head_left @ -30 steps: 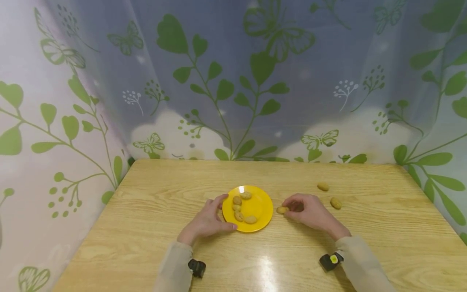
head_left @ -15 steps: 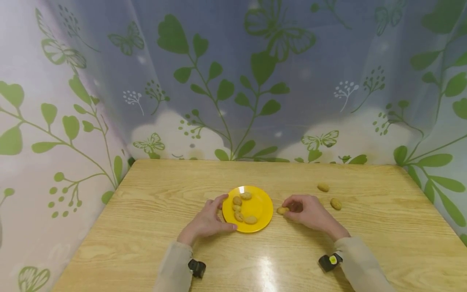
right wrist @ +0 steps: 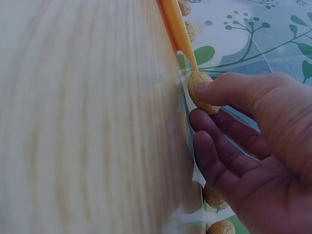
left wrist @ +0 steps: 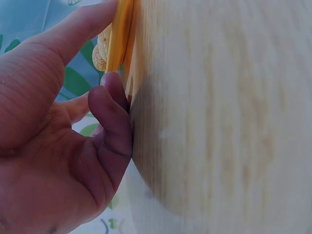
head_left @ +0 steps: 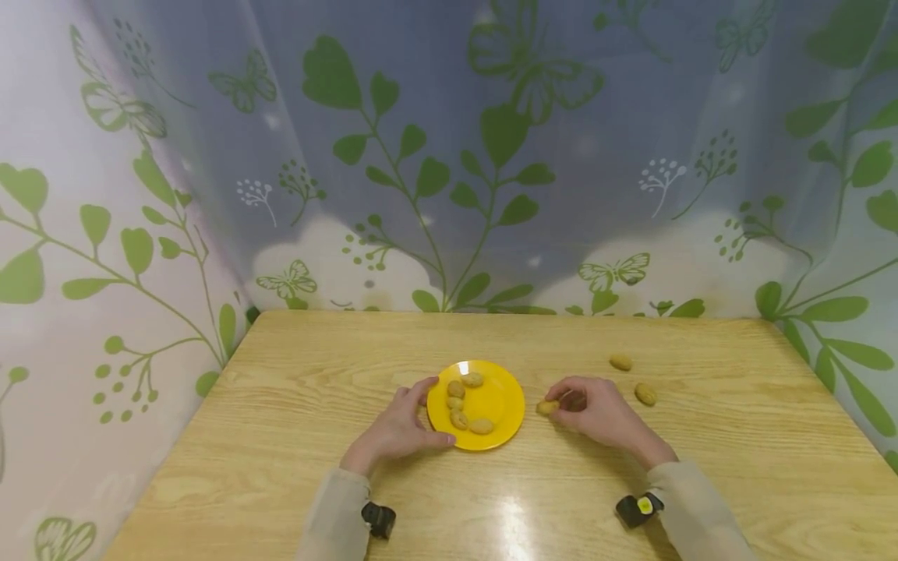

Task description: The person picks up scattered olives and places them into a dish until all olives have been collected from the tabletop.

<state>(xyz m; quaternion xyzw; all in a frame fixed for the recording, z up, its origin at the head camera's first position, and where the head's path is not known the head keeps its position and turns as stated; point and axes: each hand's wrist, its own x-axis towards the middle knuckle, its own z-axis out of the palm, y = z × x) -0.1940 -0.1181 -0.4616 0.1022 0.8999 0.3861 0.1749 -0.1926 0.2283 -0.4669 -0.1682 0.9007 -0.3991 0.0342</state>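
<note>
Nut [head_left: 546, 407] is pinched in the right hand [head_left: 605, 413]

1. The table [head_left: 316, 374] is softly lit, with glare reflected low in the head view.
2. A highlight is caught by the plate [head_left: 500, 401].
3. A shadow is cast beside the left hand [left wrist: 63, 126].
4. Both wrist views are slightly blurred.

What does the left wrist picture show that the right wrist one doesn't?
Only the left wrist view shows the left hand, gripping the edge of the yellow plate.
Only the right wrist view shows the right hand pinching a tan nut, plus two loose nuts.
Both share the plate, some nuts on it, the wooden table and the leafy cloth.
</note>
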